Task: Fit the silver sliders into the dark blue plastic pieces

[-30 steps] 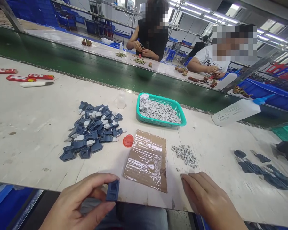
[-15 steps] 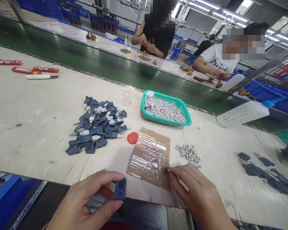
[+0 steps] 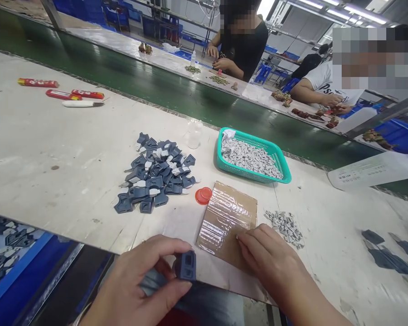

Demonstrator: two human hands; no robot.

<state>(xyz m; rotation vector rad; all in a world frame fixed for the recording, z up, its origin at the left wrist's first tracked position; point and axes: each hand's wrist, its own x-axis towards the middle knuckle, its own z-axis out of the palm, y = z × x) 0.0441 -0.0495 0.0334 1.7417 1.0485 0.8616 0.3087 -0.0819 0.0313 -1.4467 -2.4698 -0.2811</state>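
My left hand [image 3: 146, 276] pinches a dark blue plastic part [image 3: 187, 266] between thumb and forefinger, its face with two recesses turned toward the right. My right hand [image 3: 272, 258] is closed in a pinch over the lower right of a cardboard piece [image 3: 229, 203] covered with shiny clear tape. A tiny pale speck shows at the right fingertips; what they hold is too small to make out. Right of the cardboard lies a small heap of grey pieces [image 3: 285, 227]. A pile of blue parts [image 3: 156, 174], several with white-grey pieces attached, lies to the left.
Behind the cardboard stands a green basket [image 3: 253, 175] of small grey pieces. A red lid [image 3: 203, 195], a clear bottle [image 3: 194, 136], a large white bottle [image 3: 370, 171], red tubes [image 3: 63, 94] and a white-handled knife [image 3: 78, 104] lie around. Two people work across the green belt [image 3: 122, 86].
My right hand has moved from the cardboard's right edge onto its surface. The blue part in my left hand has turned slightly. The whole view has shifted, so the table's things appear farther right.
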